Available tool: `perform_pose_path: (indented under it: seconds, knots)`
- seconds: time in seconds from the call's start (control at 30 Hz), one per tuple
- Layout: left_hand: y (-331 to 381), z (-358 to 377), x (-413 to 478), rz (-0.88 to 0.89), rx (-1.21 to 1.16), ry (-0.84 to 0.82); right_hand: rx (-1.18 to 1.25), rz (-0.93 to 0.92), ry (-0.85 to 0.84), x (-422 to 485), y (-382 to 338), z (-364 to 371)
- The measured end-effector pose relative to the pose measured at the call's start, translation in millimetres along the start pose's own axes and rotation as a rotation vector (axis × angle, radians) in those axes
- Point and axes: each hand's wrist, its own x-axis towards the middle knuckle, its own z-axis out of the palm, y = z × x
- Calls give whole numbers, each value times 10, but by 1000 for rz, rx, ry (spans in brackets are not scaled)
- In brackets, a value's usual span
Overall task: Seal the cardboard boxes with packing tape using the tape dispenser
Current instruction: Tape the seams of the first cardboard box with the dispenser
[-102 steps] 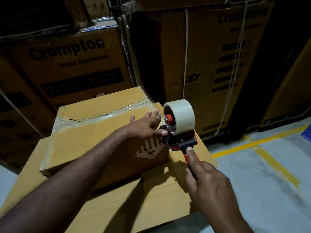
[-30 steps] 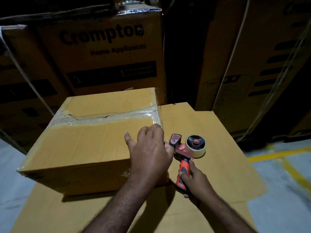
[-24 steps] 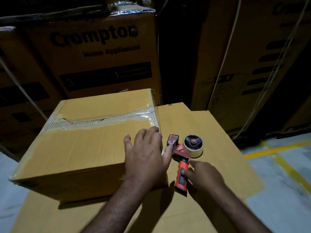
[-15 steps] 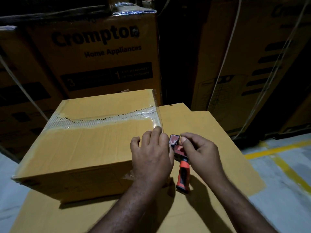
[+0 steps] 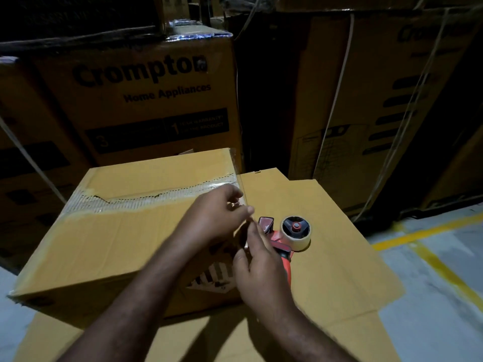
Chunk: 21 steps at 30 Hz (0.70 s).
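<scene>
Cardboard box (image 5: 125,244) top seam carries one clear tape (image 5: 146,202) strip, wrinkled and ridged, torn near its left end: top looks mostly sealed. Left hand (image 5: 217,215) pinches the tape's loose tail at the box's right edge; right hand (image 5: 261,270) has fingers bunched just below, grip too blurred to call. Red-handled tape dispenser (image 5: 287,239) lies unheld beside the box on a flat cardboard sheet (image 5: 334,257); tail likely still needs pressing down.

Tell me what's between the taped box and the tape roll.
In the head view, the dispenser's red flap and the fingers of the right hand lie between the taped box and the tape roll.
</scene>
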Motion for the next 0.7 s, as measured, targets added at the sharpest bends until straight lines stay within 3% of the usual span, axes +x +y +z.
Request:
perform_pose_path:
  seconds: [0.17,0.5,0.7]
  knots:
    - [15,275,496,-66,464,180,-206,-8,-45,-5,6,-87]
    - [-56,173,1304,-182,528,228,-377,-59,-146,91,-55,-290]
    - [-142,166,1656,-244,483,125,-521,-132,-245,188,-138,-450]
